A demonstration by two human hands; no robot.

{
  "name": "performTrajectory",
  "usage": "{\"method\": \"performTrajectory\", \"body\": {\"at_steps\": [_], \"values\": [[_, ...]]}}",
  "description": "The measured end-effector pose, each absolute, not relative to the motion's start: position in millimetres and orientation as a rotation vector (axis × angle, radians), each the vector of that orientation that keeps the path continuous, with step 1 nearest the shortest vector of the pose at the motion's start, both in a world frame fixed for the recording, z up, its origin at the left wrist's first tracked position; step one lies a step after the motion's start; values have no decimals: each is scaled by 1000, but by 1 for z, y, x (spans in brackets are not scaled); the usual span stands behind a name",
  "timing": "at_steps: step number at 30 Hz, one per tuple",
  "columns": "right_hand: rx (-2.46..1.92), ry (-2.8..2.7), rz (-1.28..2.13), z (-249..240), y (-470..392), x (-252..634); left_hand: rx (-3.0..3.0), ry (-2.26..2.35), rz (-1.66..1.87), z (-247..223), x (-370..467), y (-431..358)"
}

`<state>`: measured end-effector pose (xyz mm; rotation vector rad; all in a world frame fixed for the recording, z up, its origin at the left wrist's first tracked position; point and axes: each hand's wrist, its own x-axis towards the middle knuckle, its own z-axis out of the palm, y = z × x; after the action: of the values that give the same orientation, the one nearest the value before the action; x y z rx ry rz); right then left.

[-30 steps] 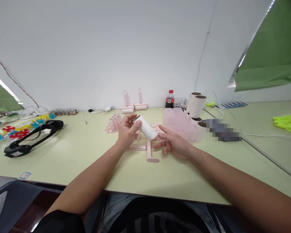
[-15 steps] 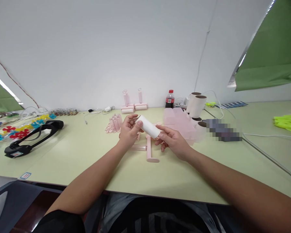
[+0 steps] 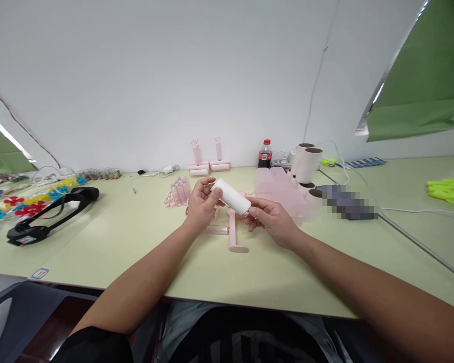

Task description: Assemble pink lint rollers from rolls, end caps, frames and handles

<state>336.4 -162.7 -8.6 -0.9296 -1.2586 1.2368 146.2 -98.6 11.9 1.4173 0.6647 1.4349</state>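
Note:
A white paper roll [image 3: 232, 196] slants down to the right above the table. My left hand [image 3: 204, 202] is closed round its upper left end, thumb on top. At the roll's lower right end, my right hand [image 3: 271, 220] pinches the edge between thumb and fingers. Below the roll lies a pink L-shaped handle part [image 3: 232, 234], with a clear pink tube [image 3: 217, 230] touching its left side. More pink pieces behind are partly hidden by my hands and the roll.
Pink tubes [image 3: 180, 191] stand behind my left hand. Pink translucent covers [image 3: 278, 191], large white rolls [image 3: 309, 166] and a cola bottle [image 3: 265, 155] are at the back right. A black headset-like frame [image 3: 53, 217] lies left on the green table [image 3: 117, 252].
The roll has turned slightly, so its open left end shows less. My right hand's fingers have curled in closer at its lower end.

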Motion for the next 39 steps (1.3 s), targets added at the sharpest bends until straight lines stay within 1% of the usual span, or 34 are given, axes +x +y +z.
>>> {"method": "performTrajectory", "body": {"at_steps": [7,21,28,39], "values": [[-917,-1267,1209,-7,-163,335,1417,666,1414,12,146,-98],[-976,-1290,1035,0,-167,330,1420,633,1373,13,147,-100],[-1147,-1088,1199,-1,-166,325,1474,676,1432,9,148,-101],[-1154,-1032,1172,-4,-163,326,1450,751,1528,4,145,-91]]}}
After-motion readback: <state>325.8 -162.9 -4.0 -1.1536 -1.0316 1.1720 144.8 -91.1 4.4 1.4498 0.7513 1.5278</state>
